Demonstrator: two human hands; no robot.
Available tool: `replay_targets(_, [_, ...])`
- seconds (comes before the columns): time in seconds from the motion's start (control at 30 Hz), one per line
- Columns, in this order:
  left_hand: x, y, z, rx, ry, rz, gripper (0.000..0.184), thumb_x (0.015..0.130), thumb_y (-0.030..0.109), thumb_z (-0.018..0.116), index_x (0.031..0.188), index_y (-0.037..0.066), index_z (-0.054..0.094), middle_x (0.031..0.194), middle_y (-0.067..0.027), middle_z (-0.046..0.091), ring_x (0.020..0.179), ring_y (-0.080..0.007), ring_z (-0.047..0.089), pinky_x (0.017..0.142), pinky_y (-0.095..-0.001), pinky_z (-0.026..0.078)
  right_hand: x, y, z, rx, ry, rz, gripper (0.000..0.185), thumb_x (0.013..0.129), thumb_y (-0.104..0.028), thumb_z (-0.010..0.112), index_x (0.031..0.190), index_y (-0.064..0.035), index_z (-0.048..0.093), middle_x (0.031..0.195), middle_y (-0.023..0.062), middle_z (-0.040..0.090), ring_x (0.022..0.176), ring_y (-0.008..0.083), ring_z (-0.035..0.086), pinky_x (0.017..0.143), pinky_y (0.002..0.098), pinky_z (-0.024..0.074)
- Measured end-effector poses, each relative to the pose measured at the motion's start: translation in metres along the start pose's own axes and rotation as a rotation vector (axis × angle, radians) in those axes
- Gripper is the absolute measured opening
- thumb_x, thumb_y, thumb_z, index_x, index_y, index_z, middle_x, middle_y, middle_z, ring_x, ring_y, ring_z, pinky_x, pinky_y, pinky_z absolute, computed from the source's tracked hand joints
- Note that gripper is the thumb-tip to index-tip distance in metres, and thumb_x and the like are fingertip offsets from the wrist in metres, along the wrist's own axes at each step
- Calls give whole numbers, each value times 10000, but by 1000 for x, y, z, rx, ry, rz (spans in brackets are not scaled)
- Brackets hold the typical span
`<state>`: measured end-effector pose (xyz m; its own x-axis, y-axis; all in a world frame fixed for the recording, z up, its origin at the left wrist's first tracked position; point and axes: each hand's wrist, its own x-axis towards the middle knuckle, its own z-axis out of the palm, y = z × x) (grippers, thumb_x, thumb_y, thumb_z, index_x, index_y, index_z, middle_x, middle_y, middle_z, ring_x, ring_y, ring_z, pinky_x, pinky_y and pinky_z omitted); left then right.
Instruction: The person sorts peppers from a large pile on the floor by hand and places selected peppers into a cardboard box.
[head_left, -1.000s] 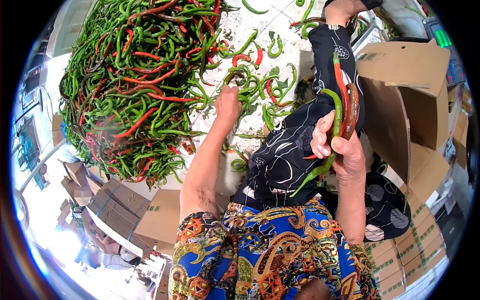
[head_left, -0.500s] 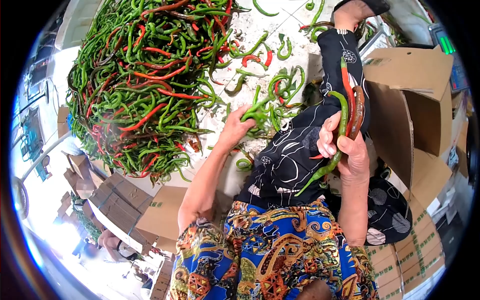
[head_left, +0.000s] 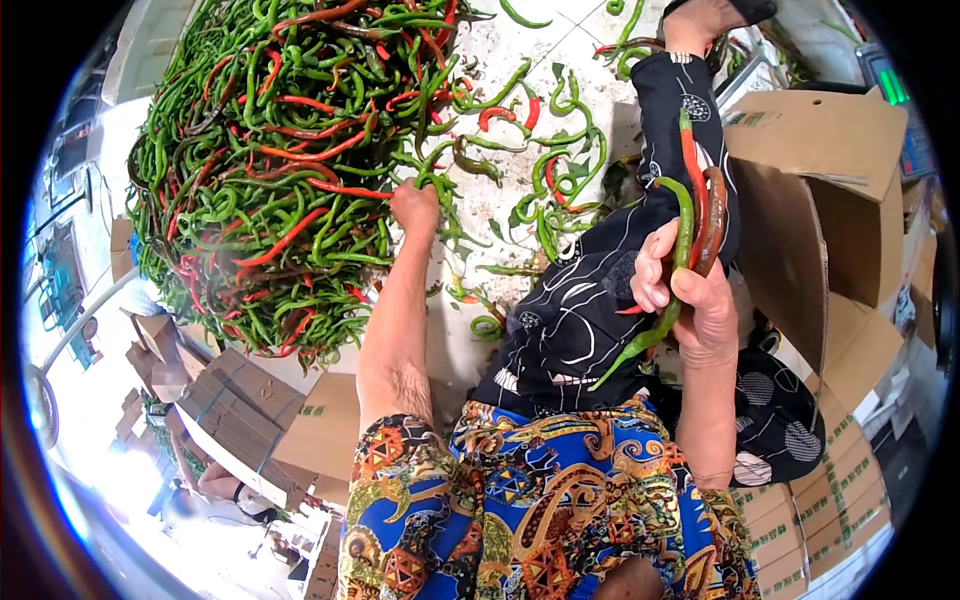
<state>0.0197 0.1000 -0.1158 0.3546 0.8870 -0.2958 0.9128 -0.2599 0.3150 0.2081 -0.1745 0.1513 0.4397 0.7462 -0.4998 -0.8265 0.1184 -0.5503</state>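
Observation:
Several chili peppers, green, red and brownish (head_left: 685, 230), are held upright in my right hand (head_left: 690, 285), its thumb pressed over them above my leg. My left hand (head_left: 415, 207) reaches to the right edge of a large heap of green and red chilies (head_left: 270, 180). Its fingertips are among green chilies there, and what they grip, if anything, is hidden. Loose green and red chilies (head_left: 570, 180) lie on the pale floor between the heap and my leg.
An open cardboard box (head_left: 850, 230) stands at the right. Flat cardboard (head_left: 240, 410) is stacked at the lower left, with part of another person (head_left: 215, 485) beyond. A device with green lit digits (head_left: 893, 88) is at the upper right.
My left hand has moved left from the loose chilies to the heap's edge, and the green chilies it held half a second ago now lie apart from it. My right hand keeps its chilies.

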Motion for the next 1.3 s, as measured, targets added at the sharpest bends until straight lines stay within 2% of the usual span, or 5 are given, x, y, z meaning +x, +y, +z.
replay_targets(0.17, [-52,36,-56,-983,-567,-160,225,794,41,483,937,-3,651,829,-99,647,727,-162,574,694,-304,474,-1,1,-1,11,-19,-9,321,793,-186,711,996,-6,538,835,72,551,668,120,518,624,272,439])
replay_targets(0.4, [-88,44,-120,-1713,-864,-187,609,783,187,725,1285,-27,455,933,-118,624,885,-225,610,883,-389,498,4,1,0,21,-33,19,306,813,-164,693,1031,-11,542,828,73,548,668,117,513,617,272,440])
replay_targets(0.8, [-80,75,-150,-1962,-942,-89,607,799,185,727,1299,-13,446,952,-139,626,872,-267,633,787,-350,554,0,6,-13,82,-99,-2,311,824,-156,689,1062,-14,550,837,65,543,639,110,505,607,280,431])
replay_targets(1.07, [-96,106,-172,-2051,-874,-167,393,932,192,532,1298,55,484,907,-29,518,755,-164,480,679,-320,409,0,6,-16,112,-136,12,305,836,-130,668,1075,-5,525,761,41,516,594,91,487,556,252,411])
replay_targets(1.3, [-114,178,-190,-2147,-1125,-17,532,807,119,691,1275,10,463,943,-40,453,753,-134,450,644,-288,378,0,9,-28,132,-106,117,243,828,-81,659,1024,-7,536,699,-11,491,514,55,446,467,202,367])
